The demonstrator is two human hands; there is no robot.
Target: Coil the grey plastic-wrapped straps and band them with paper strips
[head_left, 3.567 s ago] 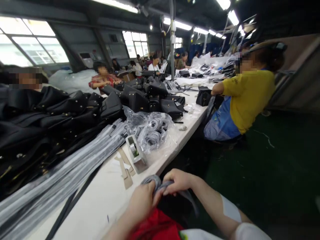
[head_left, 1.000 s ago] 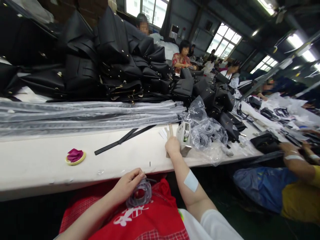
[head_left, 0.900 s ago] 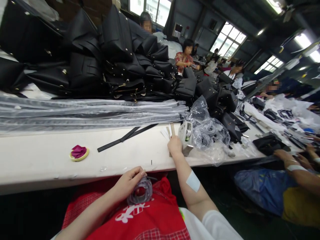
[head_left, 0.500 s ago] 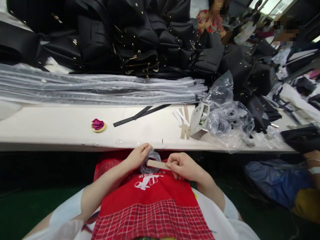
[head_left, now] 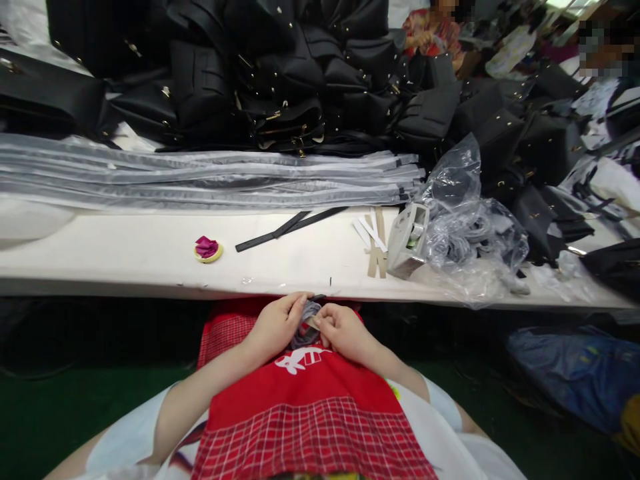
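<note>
Both hands are meeting right in front of the belly, just under the near edge of the table. The left hand (head_left: pixel 277 325) is curling in from the left with its fingers wrapped over a small coil of grey plastic-wrapped strap (head_left: pixel 305 321). The right hand (head_left: pixel 345 331) is coming in from the other side and pinching the same coil with thumb and fingertips. So both are gripping it, knuckles almost touching, forearms bent in a V over the lap. The coil is sitting between the two hands, above a red checked apron with a white print (head_left: pixel 310 407). There's a pale bit at the right fingertips, but I can't tell what it is.

Going outward, the long white worktable (head_left: pixel 125 257) is running left to right. Near its front edge a little yellow dish with a crumpled magenta cloth (head_left: pixel 208 249) is sitting off to the left of the hands. A flat black strap (head_left: pixel 290 225) is lying slantwise in the middle. To the right of it are some beige card strips (head_left: pixel 379 243), with a grey tape dispenser (head_left: pixel 407 232) just beside them and a clear plastic bag of coiled grey straps (head_left: pixel 470 227) touching that.

Further back a stack of long plastic-sleeved straps (head_left: pixel 200 180) is stretching along the table. Behind it, black leather handbags (head_left: pixel 250 80) are piling up towards the far edge.
</note>
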